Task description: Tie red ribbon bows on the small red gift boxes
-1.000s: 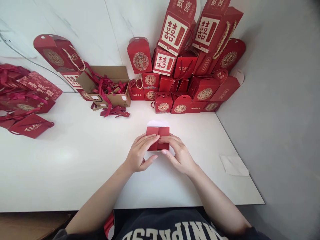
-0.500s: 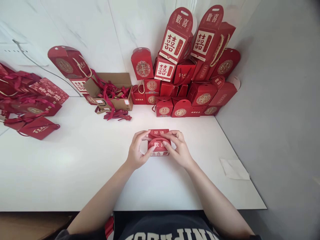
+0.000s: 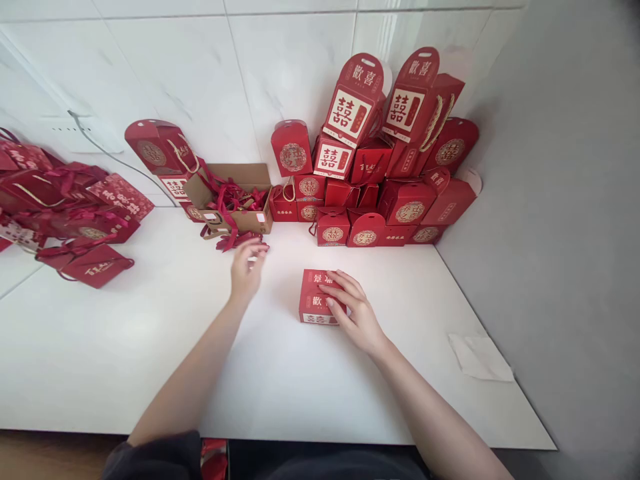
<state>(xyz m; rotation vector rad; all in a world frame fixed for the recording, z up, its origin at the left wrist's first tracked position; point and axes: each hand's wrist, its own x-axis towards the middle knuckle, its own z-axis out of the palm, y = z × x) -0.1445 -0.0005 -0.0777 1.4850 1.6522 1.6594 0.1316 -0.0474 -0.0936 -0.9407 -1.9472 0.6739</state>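
Observation:
A small red gift box [image 3: 311, 291] with white and gold lettering stands on the white table, its top flaps folded down. My right hand [image 3: 356, 313] lies over the box's right side, fingers across the top and thumb toward the front, holding it. My left hand [image 3: 246, 272] is off the box, up and to the left, fingers loosely bent and apart with nothing visible in them. Its fingertips are beside dark red ribbons [image 3: 227, 243] lying on the table, overlapping them in view; I cannot tell whether they touch. Behind, a cardboard box [image 3: 250, 222] holds more ribbons.
Stacked red gift boxes [image 3: 407, 203] stand against the tiled wall at the back right. More red boxes with ribbons [image 3: 95, 265] are piled at the left. A white paper sheet [image 3: 480, 358] lies near the right edge, beside a grey wall [image 3: 565, 267].
The box's top flaps, raised and bowed before, now lie flat. My left hand has let go of the box and moved left and up toward the ribbons. My head view has tilted up.

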